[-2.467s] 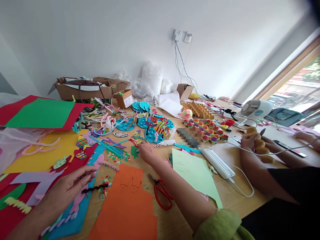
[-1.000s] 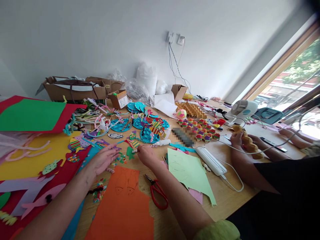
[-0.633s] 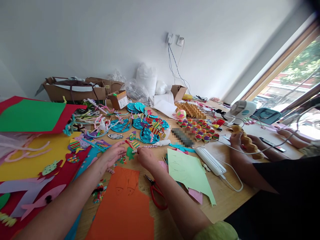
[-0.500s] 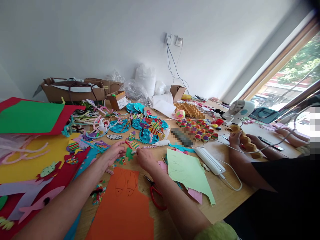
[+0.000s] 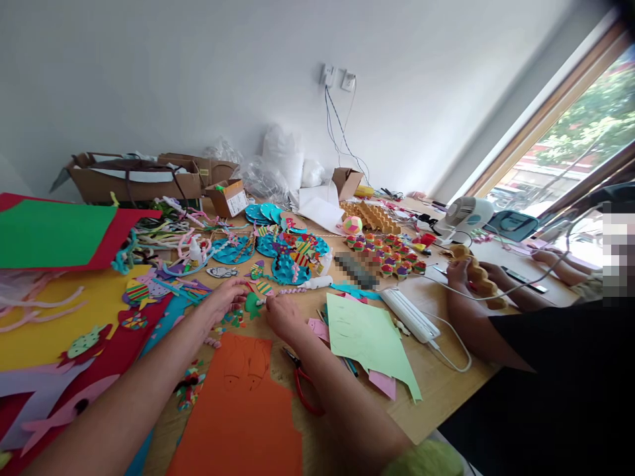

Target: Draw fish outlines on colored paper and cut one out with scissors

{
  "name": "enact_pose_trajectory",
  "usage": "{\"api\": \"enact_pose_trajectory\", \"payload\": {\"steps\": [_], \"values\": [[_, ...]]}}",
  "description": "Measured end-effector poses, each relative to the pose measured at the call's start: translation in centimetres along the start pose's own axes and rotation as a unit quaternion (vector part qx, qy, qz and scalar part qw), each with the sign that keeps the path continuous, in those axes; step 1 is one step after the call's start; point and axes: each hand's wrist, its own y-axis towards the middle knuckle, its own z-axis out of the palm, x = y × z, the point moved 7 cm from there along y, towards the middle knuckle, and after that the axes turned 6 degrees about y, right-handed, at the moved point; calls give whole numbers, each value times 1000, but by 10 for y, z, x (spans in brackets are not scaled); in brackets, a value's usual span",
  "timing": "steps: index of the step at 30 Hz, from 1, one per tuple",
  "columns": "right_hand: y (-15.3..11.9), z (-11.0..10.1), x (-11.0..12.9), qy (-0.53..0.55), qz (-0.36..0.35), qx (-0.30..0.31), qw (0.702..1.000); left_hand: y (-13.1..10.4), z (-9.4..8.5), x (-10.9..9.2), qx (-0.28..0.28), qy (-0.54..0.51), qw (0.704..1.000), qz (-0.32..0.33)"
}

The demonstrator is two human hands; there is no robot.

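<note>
My left hand [image 5: 231, 299] reaches over the middle of the table, its fingers loosely spread beside a striped paper fish [image 5: 262, 287]. Just right of the fish is my right hand [image 5: 282, 311], closed, its fingertips pressed together; what they hold, if anything, is too small to make out. A green paper shape [image 5: 253, 305] lies between the two hands. Nearer to me is an orange sheet [image 5: 243, 423] with fish outlines drawn on it. Red-handled scissors [image 5: 306, 393] rest partly beneath my right forearm. Small paper scraps surround my left hand.
A pale green sheet [image 5: 370, 340] and a white power strip [image 5: 411, 317] lie to the right. Blue decorated discs [image 5: 233, 250] stand beyond my hands. At the right, another person's hands hold an egg-carton strip [image 5: 483, 277]. A fan [image 5: 464, 215] stands behind.
The view has shifted slightly, so most things appear a little further left. My hands have stayed close to the striped fish, with only slight finger movement.
</note>
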Motion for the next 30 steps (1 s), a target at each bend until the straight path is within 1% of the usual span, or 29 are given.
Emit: {"api": "enact_pose_trajectory", "payload": {"steps": [4,9,16,21,25,30], "values": [[1,2,-1,-3,1,2,1000,-1,-1,-4,2,0,1000,12],[1,3,-1,-2,2,4,1000,-4,2,-9,16,-8,999,33],[0,1,-2,6,8,0,1000,-4,4,-7,30,2,999,32],[1,3,-2,10,12,11,1000,0,5,-2,36,54,998,22],[3,6,-4,12,0,16,1000,2,6,2,35,116,993,7],[4,8,-8,18,-16,18,1000,2,8,4,29,163,986,16]]}}
